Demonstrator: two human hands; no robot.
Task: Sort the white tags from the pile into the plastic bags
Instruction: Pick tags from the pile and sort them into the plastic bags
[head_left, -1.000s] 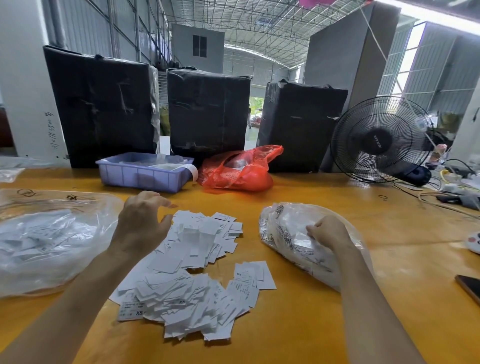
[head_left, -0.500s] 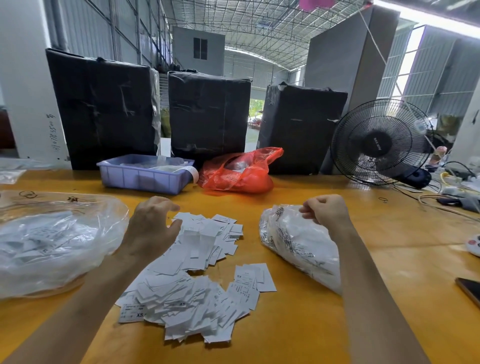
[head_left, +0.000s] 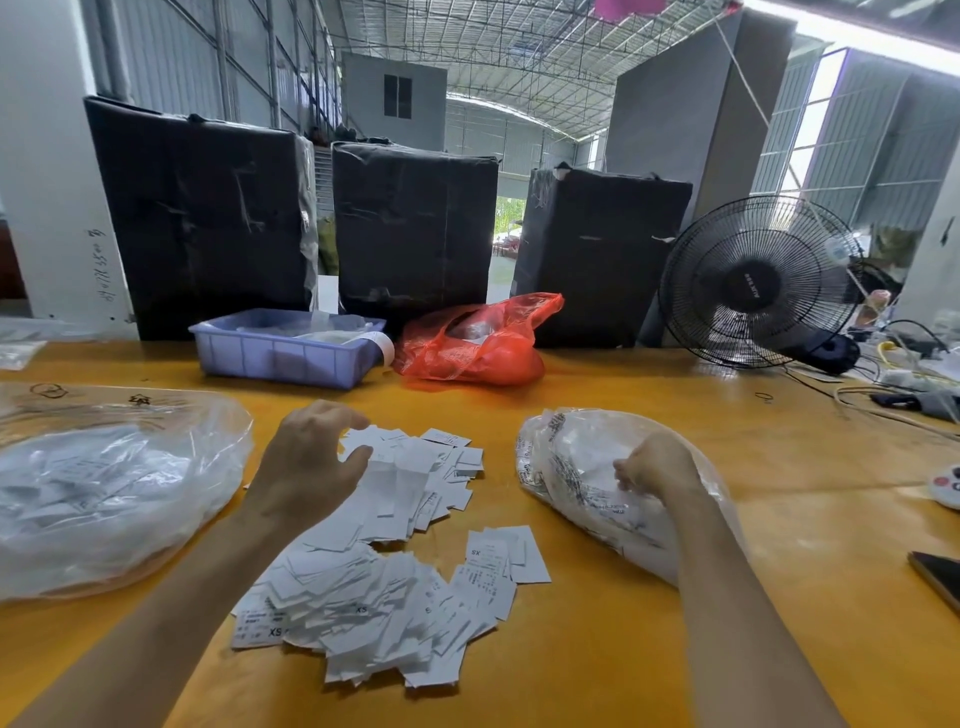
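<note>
White tags (head_left: 384, 587) are piled mid-worktop (some marked XS), hovered over by the loosely curled, empty left hand (head_left: 311, 462), while the right-edge plastic bag (head_left: 582, 478) is gripped by the right hand (head_left: 657, 470).

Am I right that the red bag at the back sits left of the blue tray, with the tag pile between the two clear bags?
Not quite. In the head view the red bag sits right of the blue tray, not left. The rest holds: the tag pile lies between the left clear bag and the right clear bag.
</note>
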